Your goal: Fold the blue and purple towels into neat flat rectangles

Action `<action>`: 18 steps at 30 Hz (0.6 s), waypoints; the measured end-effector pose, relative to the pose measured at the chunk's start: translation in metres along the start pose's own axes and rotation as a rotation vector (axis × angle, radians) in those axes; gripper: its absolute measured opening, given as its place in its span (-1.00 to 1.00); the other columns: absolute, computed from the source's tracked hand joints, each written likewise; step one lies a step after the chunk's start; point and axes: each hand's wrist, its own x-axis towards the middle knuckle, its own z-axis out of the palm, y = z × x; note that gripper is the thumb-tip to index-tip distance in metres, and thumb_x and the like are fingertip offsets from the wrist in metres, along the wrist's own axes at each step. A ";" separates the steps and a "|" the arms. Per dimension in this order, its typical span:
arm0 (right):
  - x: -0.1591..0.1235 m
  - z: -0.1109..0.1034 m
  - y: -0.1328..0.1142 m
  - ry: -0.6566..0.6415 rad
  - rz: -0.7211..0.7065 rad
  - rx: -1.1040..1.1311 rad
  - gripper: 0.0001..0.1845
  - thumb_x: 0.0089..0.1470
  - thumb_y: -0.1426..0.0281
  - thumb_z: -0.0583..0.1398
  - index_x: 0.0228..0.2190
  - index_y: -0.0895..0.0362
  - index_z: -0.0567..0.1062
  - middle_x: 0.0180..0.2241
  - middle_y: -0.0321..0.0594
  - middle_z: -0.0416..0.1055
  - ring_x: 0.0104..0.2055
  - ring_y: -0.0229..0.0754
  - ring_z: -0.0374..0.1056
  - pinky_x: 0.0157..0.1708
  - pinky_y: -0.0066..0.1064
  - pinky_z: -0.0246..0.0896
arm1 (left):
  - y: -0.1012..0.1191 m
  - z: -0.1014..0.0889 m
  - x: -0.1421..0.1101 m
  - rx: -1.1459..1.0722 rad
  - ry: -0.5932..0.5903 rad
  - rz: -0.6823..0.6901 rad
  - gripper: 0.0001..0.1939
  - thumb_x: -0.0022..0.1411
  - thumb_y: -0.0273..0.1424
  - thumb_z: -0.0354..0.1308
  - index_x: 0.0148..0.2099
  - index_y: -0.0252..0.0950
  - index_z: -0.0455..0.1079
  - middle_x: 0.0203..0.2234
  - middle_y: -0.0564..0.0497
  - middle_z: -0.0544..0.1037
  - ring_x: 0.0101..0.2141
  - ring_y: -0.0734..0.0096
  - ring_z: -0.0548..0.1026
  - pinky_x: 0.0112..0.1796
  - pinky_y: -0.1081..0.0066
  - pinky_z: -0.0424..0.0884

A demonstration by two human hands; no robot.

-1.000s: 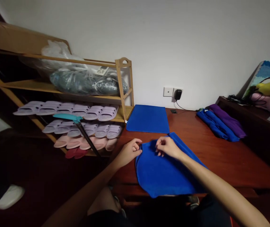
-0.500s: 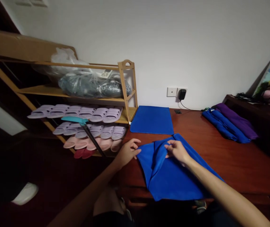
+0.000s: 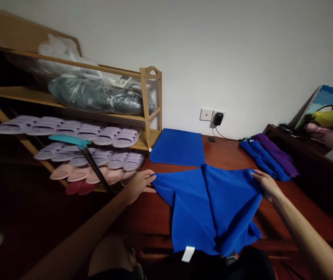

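Note:
A blue cloth (image 3: 195, 206) with a white tag (image 3: 188, 253) is stretched between my two hands, its lower part hanging over the table's front edge. My left hand (image 3: 140, 184) pinches its left corner between thumb and finger. At the far right corner, my right hand (image 3: 265, 184) grips the cloth, which sags in folds near that side. Just beyond it, a flat folded blue cloth (image 3: 178, 147) lies on the reddish wooden table (image 3: 221, 153), close to the wall.
Rolled blue cloths (image 3: 264, 161) and a purple cloth (image 3: 277, 153) lie at the table's right. A wooden shoe rack (image 3: 146, 95) with several slippers (image 3: 125, 137) and a bagged bundle (image 3: 96, 95) stands left. A turquoise-topped pole (image 3: 70, 140) leans before it. A black plug (image 3: 218, 118) sits in the wall.
My right hand has moved right, pulling the folded-over layer of the blue cloth open. My left hand now pinches the left corner. The view has shifted slightly to the right.

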 end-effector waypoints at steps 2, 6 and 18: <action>0.013 -0.020 0.006 0.105 -0.067 -0.177 -0.74 -0.06 0.22 0.13 -0.35 0.13 0.38 -0.49 -0.18 0.43 -0.49 -0.17 0.37 -0.47 -0.36 0.29 | 0.001 0.003 0.003 -0.054 -0.001 -0.046 -0.61 -0.05 -0.12 0.25 -0.34 -0.28 0.22 -0.54 0.13 0.42 -0.50 0.37 0.50 -0.42 0.22 0.51; 0.038 -0.053 0.023 0.302 -0.245 -0.765 -0.72 0.01 0.25 0.04 -0.36 0.16 0.43 -0.43 -0.13 0.45 -0.40 -0.12 0.36 -0.39 -0.35 0.22 | -0.001 0.012 0.017 -0.099 0.066 -0.080 -0.67 0.00 -0.16 0.20 -0.33 -0.23 0.16 -0.61 0.18 0.37 -0.57 0.39 0.46 -0.50 0.26 0.47; 0.041 -0.121 0.063 0.271 -0.326 -1.434 -0.66 0.23 0.27 -0.15 -0.19 0.14 0.33 -0.22 -0.02 0.43 -0.42 -0.11 0.39 -0.53 -0.38 0.03 | 0.002 -0.010 0.021 0.294 0.340 0.275 -0.64 0.01 -0.06 0.08 -0.29 -0.24 0.31 -0.53 0.10 0.41 -0.47 0.35 0.38 -0.45 0.41 0.29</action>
